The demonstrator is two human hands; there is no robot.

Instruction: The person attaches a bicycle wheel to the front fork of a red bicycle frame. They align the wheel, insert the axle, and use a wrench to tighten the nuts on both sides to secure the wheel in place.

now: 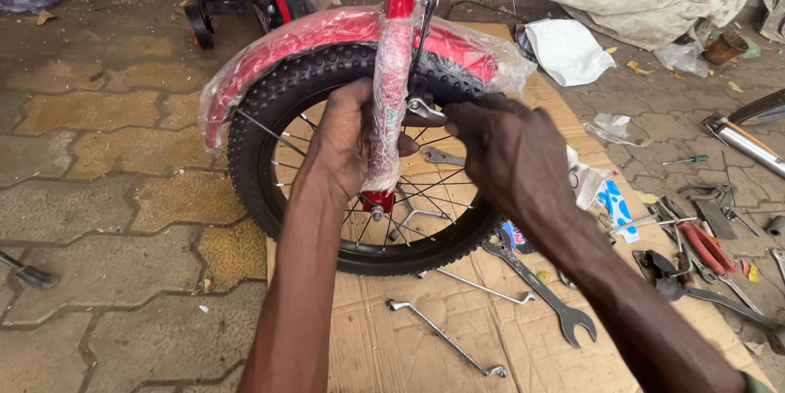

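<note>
A small red bicycle stands in front of me, its black knobby front wheel (278, 98) under a red mudguard (327, 33) wrapped in clear plastic. My left hand (343, 143) wraps around the plastic-covered red fork leg (388, 82). My right hand (503, 152) reaches in from the right, fingers pinched on the silver brake arm (425, 111) beside the fork. Spokes and the axle nut (376, 213) show below my hands.
Flattened cardboard (392, 344) lies under the wheel with an open-end spanner (544, 295) and two thin bent wrenches (446, 337) on it. Pliers and several hand tools (703, 250) lie at right. A training wheel (199, 26) stands behind. Paving stones stretch left.
</note>
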